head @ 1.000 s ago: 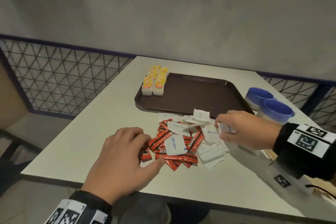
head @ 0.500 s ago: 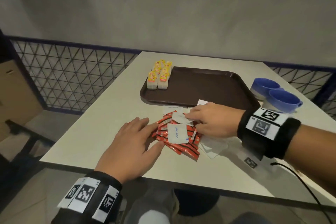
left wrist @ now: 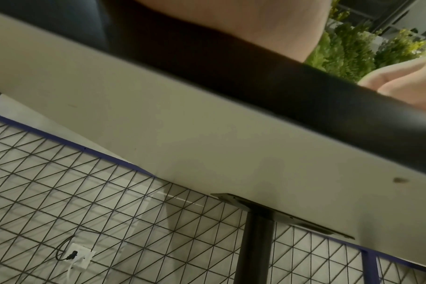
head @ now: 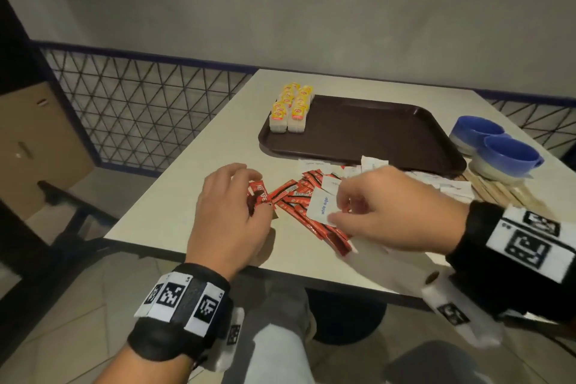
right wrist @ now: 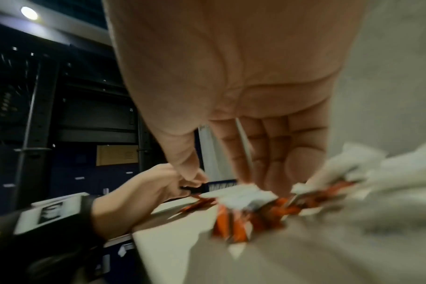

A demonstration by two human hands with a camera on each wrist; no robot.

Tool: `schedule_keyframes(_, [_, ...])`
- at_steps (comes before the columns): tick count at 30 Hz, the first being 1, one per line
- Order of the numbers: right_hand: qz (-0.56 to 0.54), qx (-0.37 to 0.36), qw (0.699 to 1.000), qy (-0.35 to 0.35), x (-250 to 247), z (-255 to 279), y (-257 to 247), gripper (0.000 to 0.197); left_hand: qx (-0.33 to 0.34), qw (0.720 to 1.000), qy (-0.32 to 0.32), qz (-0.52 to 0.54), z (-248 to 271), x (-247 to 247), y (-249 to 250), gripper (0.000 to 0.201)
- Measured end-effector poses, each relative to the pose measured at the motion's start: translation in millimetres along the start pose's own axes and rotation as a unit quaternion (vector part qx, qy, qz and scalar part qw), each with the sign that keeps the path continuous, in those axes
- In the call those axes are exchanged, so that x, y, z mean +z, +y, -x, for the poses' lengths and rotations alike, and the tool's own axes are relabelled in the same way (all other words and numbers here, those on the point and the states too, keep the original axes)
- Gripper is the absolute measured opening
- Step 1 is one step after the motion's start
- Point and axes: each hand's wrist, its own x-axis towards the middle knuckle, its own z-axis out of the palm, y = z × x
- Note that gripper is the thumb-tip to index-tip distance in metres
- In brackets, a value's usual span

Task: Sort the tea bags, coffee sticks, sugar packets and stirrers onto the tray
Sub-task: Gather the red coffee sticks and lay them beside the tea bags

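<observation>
Left hand (head: pixel 230 215): now curled round a few red coffee sticks (head: pixel 260 193), lifted from flat on the pile a moment ago.
Right hand (head: pixel 383 212): I see its grip pinching a white sugar packet (head: pixel 322 207), picking it off the sticks.
Pile: mixed, on worktop (head: pixel 193 193) before the tray (head: pixel 374 131).
Tray: only tea bags (head: pixel 290 109) placed.
Meaning: coffee sorting starting.

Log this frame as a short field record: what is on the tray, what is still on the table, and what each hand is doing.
tray: tea bags stacked in its far-left corner, the rest bare
table: coffee sticks and sugar packets mixed in a pile, stirrers by two blue cups
left hand: grips red coffee sticks
right hand: over the pile at a sugar packet, grasp unclear
sorted so far: tea bags only
</observation>
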Motion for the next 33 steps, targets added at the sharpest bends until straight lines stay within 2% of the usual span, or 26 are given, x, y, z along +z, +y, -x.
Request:
schedule_keyframes(2, [-0.004,0.038,0.999,-0.013,17,10,-15,0.052,-0.009,1.0,-0.003,-0.002,2,-2,2,0.045])
schedule_keyframes(3, [-0.008,0.058,0.998,-0.011,26,13,-20,0.055,-0.005,1.0,-0.022,-0.011,3,-2,3,0.048])
schedule_keyframes(6, [-0.051,0.108,0.993,0.024,49,12,-23,0.044,0.009,0.996,-0.087,-0.024,8,-5,6,0.058])
schedule_keyframes(8, [-0.068,0.115,0.99,0.042,56,7,-22,0.04,0.013,0.993,-0.121,0.004,11,-13,5,0.062])
schedule_keyframes(12, [-0.082,0.103,0.989,0.066,59,3,-22,0.035,-0.018,0.988,-0.137,0.071,11,-28,-1,0.066])
schedule_keyframes(13, [-0.08,0.102,0.989,0.071,59,3,-23,0.033,-0.018,0.987,-0.147,0.059,10,-30,-3,0.071])
schedule_keyframes(16, [-0.052,0.088,0.992,0.077,59,7,-25,0.028,0.039,0.978,-0.203,-0.033,4,-31,-3,0.08])
schedule_keyframes(20, [-0.001,0.059,0.996,0.065,55,11,-27,0.023,0.123,0.962,-0.217,-0.111,-11,-26,1,0.053])
schedule_keyframes(23, [-0.003,0.056,0.997,0.051,53,15,-28,0.021,0.138,0.947,-0.218,-0.191,-17,-25,4,0.042])
schedule_keyframes(24, [-0.015,0.058,0.997,0.049,52,16,-28,0.024,0.132,0.945,-0.219,-0.206,-19,-25,6,0.042])
schedule_keyframes(27, [-0.041,0.09,0.994,0.042,52,15,-31,0.042,0.104,0.935,-0.247,-0.233,-23,-27,13,0.061])
schedule_keyframes(28, [-0.037,0.102,0.993,0.036,53,12,-31,0.046,0.1,0.93,-0.263,-0.235,-25,-28,15,0.062])
schedule_keyframes(30, [-0.036,0.113,0.993,0.023,53,7,-30,0.047,0.123,0.922,-0.285,-0.232,-28,-29,17,0.045])
schedule_keyframes(32, [-0.033,0.107,0.993,0.02,51,6,-29,0.042,0.146,0.919,-0.27,-0.249,-29,-29,19,0.025])
schedule_keyframes(33, [-0.026,0.101,0.994,0.019,50,6,-29,0.039,0.149,0.918,-0.258,-0.262,-29,-29,20,0.022])
